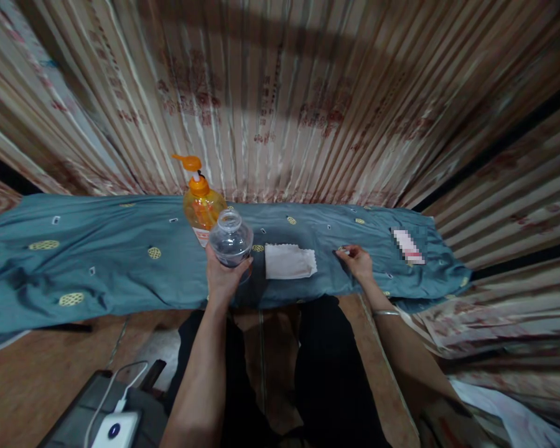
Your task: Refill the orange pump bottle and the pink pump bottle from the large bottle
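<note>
My left hand (226, 277) is wrapped around a clear plastic bottle (232, 238), which stands upright with its neck uncapped. Just behind and to the left is an orange pump bottle (202, 205) with a label on its front, close to the clear bottle. Right of the clear bottle, a white cloth (289, 261) with zigzag edges lies flat. My right hand (358, 262) rests low over the table, thumb and fingers pinched together around a small pale thing (342, 251), too small to name.
A teal cloth with yellow pineapples (121, 274) covers the narrow table. At its right end lies a blurred pink-and-white packet (408, 246). Patterned curtains (280, 112) hang behind. A white device with a cable (116, 429) sits on a dark seat at lower left.
</note>
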`<action>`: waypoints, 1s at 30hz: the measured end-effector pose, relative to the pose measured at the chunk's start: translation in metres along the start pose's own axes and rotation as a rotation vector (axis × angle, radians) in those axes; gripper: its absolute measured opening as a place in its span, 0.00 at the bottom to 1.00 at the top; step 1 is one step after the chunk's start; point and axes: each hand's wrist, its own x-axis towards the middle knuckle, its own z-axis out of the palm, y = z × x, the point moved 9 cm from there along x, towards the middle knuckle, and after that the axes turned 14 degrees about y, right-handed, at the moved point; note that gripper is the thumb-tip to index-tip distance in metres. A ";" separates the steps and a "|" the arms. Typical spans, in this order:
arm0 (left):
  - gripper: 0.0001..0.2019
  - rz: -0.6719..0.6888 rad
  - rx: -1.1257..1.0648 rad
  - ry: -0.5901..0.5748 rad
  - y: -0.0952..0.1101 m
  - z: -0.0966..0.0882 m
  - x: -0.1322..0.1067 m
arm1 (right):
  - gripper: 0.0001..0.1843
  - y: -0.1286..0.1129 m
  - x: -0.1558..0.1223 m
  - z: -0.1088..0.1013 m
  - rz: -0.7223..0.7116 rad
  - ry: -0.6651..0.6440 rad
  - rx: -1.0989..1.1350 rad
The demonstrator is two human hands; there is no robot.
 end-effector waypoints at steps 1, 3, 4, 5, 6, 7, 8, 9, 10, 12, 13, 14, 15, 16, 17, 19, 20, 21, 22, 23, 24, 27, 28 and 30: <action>0.46 -0.003 0.002 0.000 -0.002 0.000 0.000 | 0.17 0.006 0.001 0.002 0.016 0.018 0.005; 0.48 -0.008 0.004 -0.008 -0.004 0.000 0.000 | 0.17 0.011 -0.001 0.005 0.024 0.052 0.026; 0.49 -0.009 0.005 -0.015 -0.006 0.001 -0.001 | 0.18 0.011 -0.003 0.006 0.018 0.072 0.043; 0.51 -0.011 0.009 -0.020 -0.007 0.001 -0.001 | 0.19 0.009 -0.005 0.005 0.007 0.096 0.064; 0.52 -0.012 0.016 -0.025 -0.008 0.001 -0.001 | 0.19 0.006 -0.006 0.003 -0.007 0.123 0.090; 0.54 -0.011 0.020 -0.031 -0.008 0.001 -0.002 | 0.20 0.000 -0.007 0.001 -0.027 0.150 0.121; 0.55 -0.008 0.020 -0.037 -0.008 0.001 -0.002 | 0.21 -0.008 -0.008 -0.003 -0.053 0.175 0.157; 0.55 -0.004 0.017 -0.042 -0.008 0.002 -0.002 | 0.22 -0.020 -0.007 -0.006 -0.085 0.191 0.198; 0.55 -0.002 0.014 -0.045 -0.007 0.001 -0.003 | 0.22 -0.035 -0.006 -0.009 -0.125 0.198 0.245; 0.54 -0.007 0.015 -0.049 -0.007 0.001 -0.003 | 0.24 -0.078 -0.002 -0.012 -0.227 0.171 0.350; 0.53 -0.012 0.017 -0.051 -0.007 0.001 -0.003 | 0.25 -0.106 -0.001 -0.012 -0.290 0.141 0.407; 0.51 -0.018 0.020 -0.054 -0.007 0.000 -0.003 | 0.26 -0.137 0.000 -0.012 -0.360 0.106 0.466; 0.51 -0.024 0.022 -0.059 -0.007 0.000 -0.003 | 0.28 -0.169 0.000 -0.011 -0.431 0.072 0.520; 0.51 -0.030 0.020 -0.066 -0.007 0.001 -0.003 | 0.30 -0.203 -0.001 -0.011 -0.501 0.036 0.566; 0.51 -0.035 0.014 -0.073 -0.008 0.001 -0.003 | 0.32 -0.236 -0.004 -0.010 -0.570 -0.004 0.603; 0.53 -0.039 -0.007 -0.083 -0.008 0.002 -0.003 | 0.32 -0.299 -0.014 -0.008 -0.698 -0.087 0.638; 0.54 -0.037 -0.021 -0.083 -0.008 0.002 -0.003 | 0.32 -0.326 -0.021 -0.008 -0.756 -0.122 0.634; 0.54 -0.033 -0.034 -0.081 -0.008 0.002 -0.003 | 0.32 -0.349 -0.028 -0.009 -0.808 -0.151 0.619; 0.55 -0.029 -0.044 -0.079 -0.007 0.002 -0.004 | 0.32 -0.369 -0.035 -0.009 -0.853 -0.169 0.591; 0.54 -0.028 -0.051 -0.078 -0.007 0.002 -0.004 | 0.31 -0.385 -0.042 -0.011 -0.891 -0.176 0.554; 0.54 -0.029 -0.056 -0.077 -0.007 0.002 -0.004 | 0.31 -0.398 -0.048 -0.013 -0.923 -0.170 0.511; 0.53 -0.037 -0.073 -0.079 -0.008 0.003 -0.005 | 0.29 -0.424 -0.060 -0.015 -0.989 -0.136 0.390; 0.53 -0.039 -0.080 -0.081 -0.009 0.003 -0.006 | 0.27 -0.430 -0.063 -0.014 -1.008 -0.130 0.357; 0.53 -0.040 -0.092 -0.091 -0.009 0.005 -0.007 | 0.24 -0.439 -0.067 -0.009 -1.039 -0.131 0.304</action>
